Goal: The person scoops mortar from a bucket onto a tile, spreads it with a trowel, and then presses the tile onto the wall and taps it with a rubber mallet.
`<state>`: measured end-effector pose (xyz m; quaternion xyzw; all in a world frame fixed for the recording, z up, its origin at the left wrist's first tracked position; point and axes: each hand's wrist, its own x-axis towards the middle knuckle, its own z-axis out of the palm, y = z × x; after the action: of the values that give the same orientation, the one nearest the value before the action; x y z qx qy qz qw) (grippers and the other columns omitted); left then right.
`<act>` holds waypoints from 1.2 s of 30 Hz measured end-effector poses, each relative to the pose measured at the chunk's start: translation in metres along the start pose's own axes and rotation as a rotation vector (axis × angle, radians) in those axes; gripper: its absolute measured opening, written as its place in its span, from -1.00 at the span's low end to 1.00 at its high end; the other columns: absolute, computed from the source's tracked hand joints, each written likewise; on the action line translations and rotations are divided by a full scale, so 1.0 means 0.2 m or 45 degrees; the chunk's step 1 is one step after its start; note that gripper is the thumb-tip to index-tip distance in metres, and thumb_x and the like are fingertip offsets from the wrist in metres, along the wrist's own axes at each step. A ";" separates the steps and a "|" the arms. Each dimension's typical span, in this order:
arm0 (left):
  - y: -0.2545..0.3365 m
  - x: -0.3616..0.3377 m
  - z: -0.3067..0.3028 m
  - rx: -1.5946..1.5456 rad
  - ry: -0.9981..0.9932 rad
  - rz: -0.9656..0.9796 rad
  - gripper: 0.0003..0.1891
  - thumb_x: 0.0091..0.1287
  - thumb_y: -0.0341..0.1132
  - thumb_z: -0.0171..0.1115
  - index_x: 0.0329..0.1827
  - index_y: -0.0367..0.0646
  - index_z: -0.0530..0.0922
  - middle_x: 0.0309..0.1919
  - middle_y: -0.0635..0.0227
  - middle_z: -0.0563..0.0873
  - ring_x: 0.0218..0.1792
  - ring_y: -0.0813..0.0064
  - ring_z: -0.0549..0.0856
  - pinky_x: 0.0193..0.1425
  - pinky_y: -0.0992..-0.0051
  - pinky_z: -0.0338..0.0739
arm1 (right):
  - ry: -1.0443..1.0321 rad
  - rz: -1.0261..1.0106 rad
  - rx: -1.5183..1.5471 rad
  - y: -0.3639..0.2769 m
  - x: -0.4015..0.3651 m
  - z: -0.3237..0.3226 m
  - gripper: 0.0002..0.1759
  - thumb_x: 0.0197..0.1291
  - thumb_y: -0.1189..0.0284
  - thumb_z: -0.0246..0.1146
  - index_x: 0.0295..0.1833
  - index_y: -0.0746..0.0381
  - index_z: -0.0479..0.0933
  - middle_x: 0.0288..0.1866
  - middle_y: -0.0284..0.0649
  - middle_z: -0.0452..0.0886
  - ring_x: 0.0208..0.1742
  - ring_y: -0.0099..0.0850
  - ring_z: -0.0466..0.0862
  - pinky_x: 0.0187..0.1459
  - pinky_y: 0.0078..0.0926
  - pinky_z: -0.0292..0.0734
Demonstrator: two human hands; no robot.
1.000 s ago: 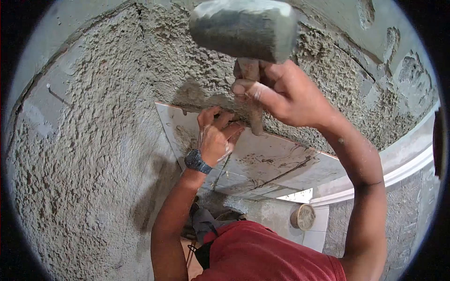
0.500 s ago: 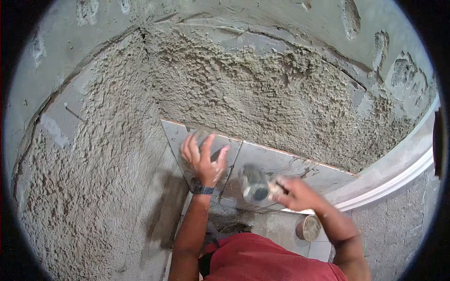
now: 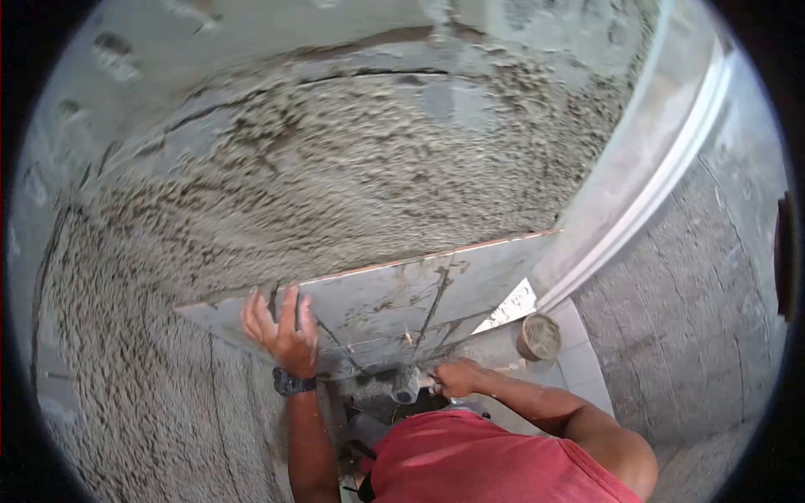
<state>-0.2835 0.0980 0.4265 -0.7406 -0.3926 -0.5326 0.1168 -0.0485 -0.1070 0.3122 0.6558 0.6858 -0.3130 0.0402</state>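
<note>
My left hand (image 3: 285, 335), with a dark watch on its wrist, rests with fingers spread against the upper left part of the grey wall tiles (image 3: 377, 302), fingertips near their top edge. Smears and dark joint lines mark the tile faces. Lower and to the right, my right hand (image 3: 459, 377) is wrapped round the handle of a mallet (image 3: 407, 386). The mallet's head is below the tiles, apart from them, near my red shirt.
Rough mortar (image 3: 360, 168) covers the wall above the tiles and continues on the left wall. A bucket (image 3: 539, 337) of grey material stands on the floor at the right. A pale curved frame (image 3: 637, 218) rises beside the tiles.
The view has turned toward the right. The mallet in my right hand has moved down and away from the tile faces. My left hand is nearer the tiles' top edge.
</note>
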 end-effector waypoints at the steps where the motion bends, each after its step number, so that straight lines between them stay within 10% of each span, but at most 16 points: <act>1: 0.01 0.02 0.01 -0.001 0.022 -0.009 -0.74 0.12 -0.35 0.45 -0.09 -0.03 0.74 0.08 0.03 0.55 0.21 -0.03 0.45 0.35 -0.07 0.26 | -0.002 0.062 0.047 0.00 -0.03 0.01 -0.63 0.14 0.18 0.24 -0.11 0.26 0.59 -0.16 0.11 0.67 -0.03 0.08 0.66 -0.01 0.02 0.54; 12: 0.03 0.08 0.00 -0.028 -0.036 0.034 -0.78 0.18 -0.35 0.41 -0.13 -0.17 0.68 0.02 0.06 0.59 0.21 0.00 0.45 0.35 -0.04 0.23 | 0.037 0.353 0.219 0.20 -0.15 0.21 -0.63 0.11 0.25 0.24 -0.06 0.27 0.62 -0.09 0.12 0.68 0.01 0.05 0.67 0.02 -0.01 0.54; 24: 0.89 0.03 0.20 -0.520 -0.452 0.439 -0.52 0.12 -0.23 0.42 0.13 -0.12 0.59 0.14 0.03 0.55 0.24 -0.02 0.45 0.41 -0.11 0.16 | 0.204 0.473 0.477 0.37 -0.32 0.44 -0.55 0.16 0.11 0.25 -0.02 0.25 0.61 -0.09 0.09 0.68 -0.01 0.06 0.67 0.03 -0.02 0.54; 36: 1.35 -0.03 0.40 0.153 -0.398 0.159 -0.43 0.13 -0.03 0.46 0.17 -0.09 0.58 0.06 -0.02 0.53 0.21 0.00 0.45 0.48 -0.19 -0.08 | 0.454 0.859 0.681 1.12 -1.23 0.62 -0.49 0.17 0.01 0.26 -0.13 0.30 0.62 -0.15 0.13 0.67 -0.08 0.09 0.67 -0.04 -0.02 0.54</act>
<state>-0.0376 -0.0360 0.4550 -0.8291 -0.3904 -0.3782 0.1310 0.1489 -0.3943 0.2431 0.8732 0.3256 -0.3306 -0.1491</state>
